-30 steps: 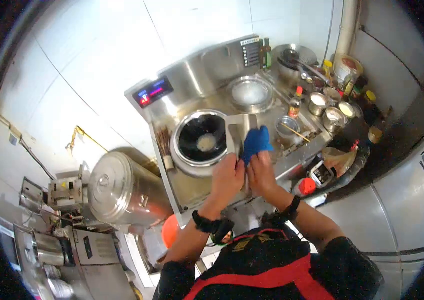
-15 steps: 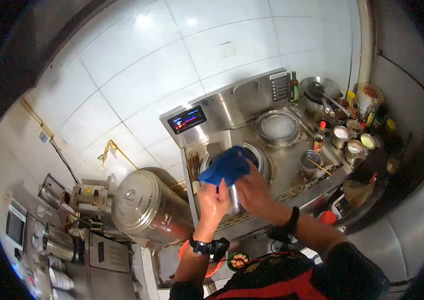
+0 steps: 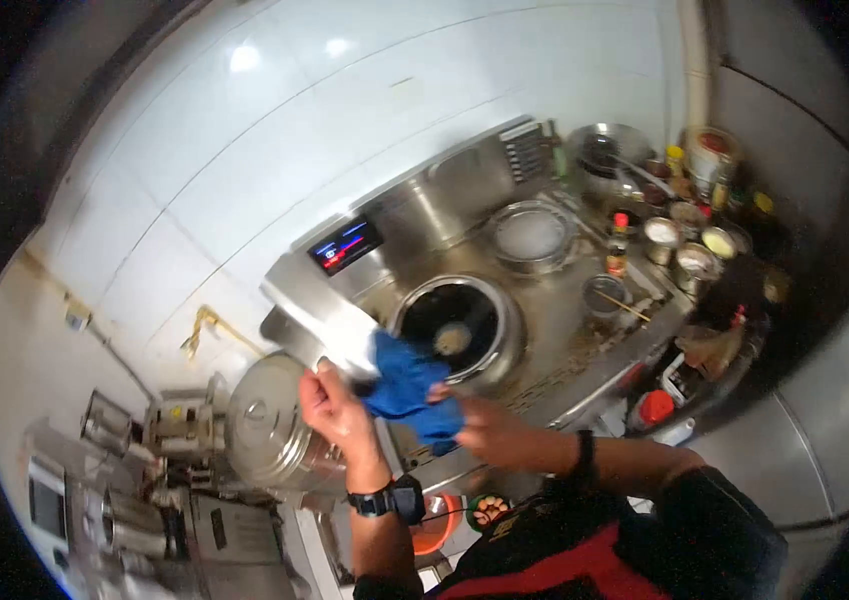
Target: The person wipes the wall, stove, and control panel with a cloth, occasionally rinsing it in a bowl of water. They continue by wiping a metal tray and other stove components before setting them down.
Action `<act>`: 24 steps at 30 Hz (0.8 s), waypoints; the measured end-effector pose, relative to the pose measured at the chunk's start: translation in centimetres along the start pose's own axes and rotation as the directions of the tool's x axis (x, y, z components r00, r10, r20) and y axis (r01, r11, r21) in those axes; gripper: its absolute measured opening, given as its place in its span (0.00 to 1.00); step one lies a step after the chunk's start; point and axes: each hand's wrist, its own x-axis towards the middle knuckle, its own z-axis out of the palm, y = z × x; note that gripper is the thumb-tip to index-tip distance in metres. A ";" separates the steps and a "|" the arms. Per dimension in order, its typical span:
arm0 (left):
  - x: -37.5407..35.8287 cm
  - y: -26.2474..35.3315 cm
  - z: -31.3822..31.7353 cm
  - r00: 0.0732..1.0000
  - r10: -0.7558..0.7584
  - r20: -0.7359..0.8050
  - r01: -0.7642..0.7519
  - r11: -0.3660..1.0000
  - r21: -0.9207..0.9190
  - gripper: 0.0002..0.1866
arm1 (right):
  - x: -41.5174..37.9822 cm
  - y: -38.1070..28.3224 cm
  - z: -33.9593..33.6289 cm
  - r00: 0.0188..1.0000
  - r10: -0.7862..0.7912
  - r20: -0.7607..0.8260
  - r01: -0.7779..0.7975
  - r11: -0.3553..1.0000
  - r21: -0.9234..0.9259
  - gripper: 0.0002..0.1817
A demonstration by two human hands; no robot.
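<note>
No text, brand or number could be read anywhere. The display panel [image 3: 345, 244] on the steel cooker glowed with red and blue marks, but they were too blurred to make out. The dark label plate [image 3: 526, 150] on the cooker's back wall carried rows of fine print, too small to read. Jars and bottles at the right showed no legible labels.

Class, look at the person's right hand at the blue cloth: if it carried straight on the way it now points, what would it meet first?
The right hand points leftward into the blue cloth, which it already touches. Past the cloth, it would probably meet the metal tray that the left hand holds, though depth is hard to judge.
</note>
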 end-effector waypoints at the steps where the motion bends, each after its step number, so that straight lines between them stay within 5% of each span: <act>1: 0.2 0.5 0.4 0.997 -0.058 -0.055 0.054 0.996 -0.069 0.16 | -0.4 -0.7 -1.0 0.979 0.202 0.010 -0.201 0.965 0.167 0.30; 2: 0.5 2.1 0.2 0.971 -0.239 0.026 0.240 0.952 -0.192 0.13 | -0.3 -2.6 -2.8 0.886 0.462 0.043 -0.448 0.830 0.333 0.32; 4: 0.4 1.6 0.8 0.966 -0.257 0.034 0.250 0.890 -0.382 0.09 | -1.8 2.0 -1.5 0.894 0.345 -0.286 -0.145 0.827 0.544 0.35; 12: -4.7 3.4 1.5 0.863 -0.269 0.427 0.485 0.678 -0.553 0.10 | 6.2 3.3 -5.7 0.657 0.514 -0.552 -0.025 0.746 0.665 0.34; 14: -5.9 2.1 0.9 0.751 -0.275 0.600 0.594 0.679 -0.432 0.10 | 8.4 1.2 -6.0 0.770 0.539 -0.341 0.070 0.460 0.885 0.27; 15: -6.2 1.3 1.0 0.698 -0.213 0.684 0.628 0.642 -0.441 0.09 | 9.3 0.5 -6.7 0.768 0.541 -0.342 0.071 0.459 0.885 0.27; 17: -6.4 1.3 1.0 0.676 -0.274 0.684 0.663 0.631 -0.403 0.09 | 10.4 -0.6 -7.7 0.795 0.605 0.051 -0.243 0.240 0.940 0.17; 18: -6.4 1.5 1.0 0.654 -0.332 0.679 0.695 0.618 -0.367 0.10 | 10.2 -1.0 -7.6 0.794 0.606 0.053 -0.244 0.237 0.940 0.17; 20: -6.1 1.0 0.5 0.633 -0.382 0.673 0.664 0.715 -0.219 0.13 | 10.1 -1.5 -7.4 0.737 0.676 0.004 -0.193 0.205 0.960 0.12; 21: -6.5 1.3 0.3 0.806 -0.224 0.548 0.309 0.949 -0.067 0.16 | 9.9 -1.1 -6.9 0.736 0.677 0.010 -0.200 0.204 0.958 0.12; 22: -6.8 1.9 0.2 0.889 0.012 0.459 -0.089 0.985 0.147 0.18 | 9.6 0.0 -6.2 0.729 0.676 -0.113 -0.199 0.366 0.909 0.11; 24: -8.2 5.3 0.3 0.833 0.100 0.544 -0.247 0.947 0.204 0.20 | 9.5 1.8 -5.2 0.713 0.605 -0.355 -0.191 0.654 0.732 0.11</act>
